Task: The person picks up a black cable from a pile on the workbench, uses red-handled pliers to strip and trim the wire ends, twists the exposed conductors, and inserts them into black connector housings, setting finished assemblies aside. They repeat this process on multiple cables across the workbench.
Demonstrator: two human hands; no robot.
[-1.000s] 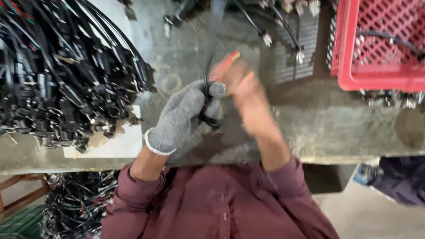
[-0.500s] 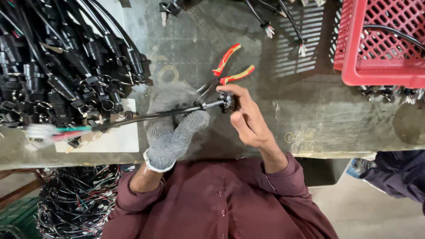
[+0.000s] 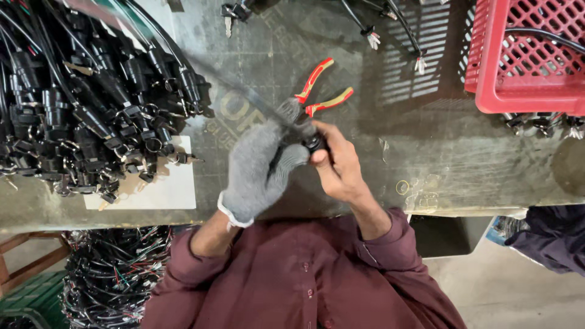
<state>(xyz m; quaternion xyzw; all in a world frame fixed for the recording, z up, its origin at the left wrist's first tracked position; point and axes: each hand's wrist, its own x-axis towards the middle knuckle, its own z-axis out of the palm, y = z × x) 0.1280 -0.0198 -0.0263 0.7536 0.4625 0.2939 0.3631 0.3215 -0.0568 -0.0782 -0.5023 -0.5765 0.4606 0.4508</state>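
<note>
Since the frame 0.5 s earlier, the black cable point(image 3: 244, 91) has swung from running out toward the left edge to slanting up toward the upper left of the frame, where it shows motion blur. Both hands remain at frame centre.

1. Left hand point(image 3: 259, 167): wears a grey knit glove, fingers curled around the cable just behind its end.
2. Right hand point(image 3: 338, 164): bare, fingertips pinched closed on the small black connector point(image 3: 314, 143) at the cable end.
3. Pliers point(image 3: 317, 91): red-and-yellow handles, lying on the surface point(image 3: 426, 152) just above the hands, not held.

Progress, as a judgement: 1 cable end is in work. A large pile of black cables point(image 3: 79, 103) fills the upper left of the frame. The red crate point(image 3: 524, 67) at upper right holds at least 1 cable. Which group is finished cannot be told.
</note>
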